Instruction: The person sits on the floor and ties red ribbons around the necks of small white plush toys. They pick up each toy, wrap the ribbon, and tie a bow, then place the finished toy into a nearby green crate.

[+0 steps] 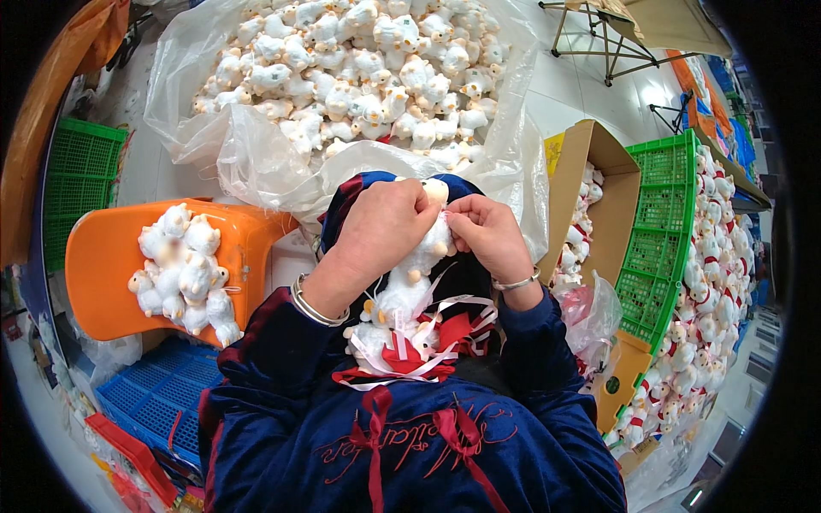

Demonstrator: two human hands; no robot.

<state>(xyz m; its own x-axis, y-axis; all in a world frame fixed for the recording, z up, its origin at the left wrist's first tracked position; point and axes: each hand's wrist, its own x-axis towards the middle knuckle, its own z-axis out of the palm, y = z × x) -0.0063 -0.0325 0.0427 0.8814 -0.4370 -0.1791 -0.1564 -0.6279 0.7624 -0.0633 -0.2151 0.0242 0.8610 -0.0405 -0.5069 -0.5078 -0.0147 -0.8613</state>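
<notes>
Above my lap, my left hand is closed around the upper part of a small white plush toy with a pale yellowish beak or feet. Close beside it, my right hand pinches what looks like a thin pale ribbon at the toy's neck. The fingertips hide most of that strip. Below both hands, more white plush toys rest on my lap. White ribbons and red ribbons lie in a loose bundle around them.
A large clear plastic bag heaped with white plush toys lies ahead. On the left, an orange stool bears several more toys, above blue crates. To the right stand a cardboard box and a green crate beside red-ribboned toys.
</notes>
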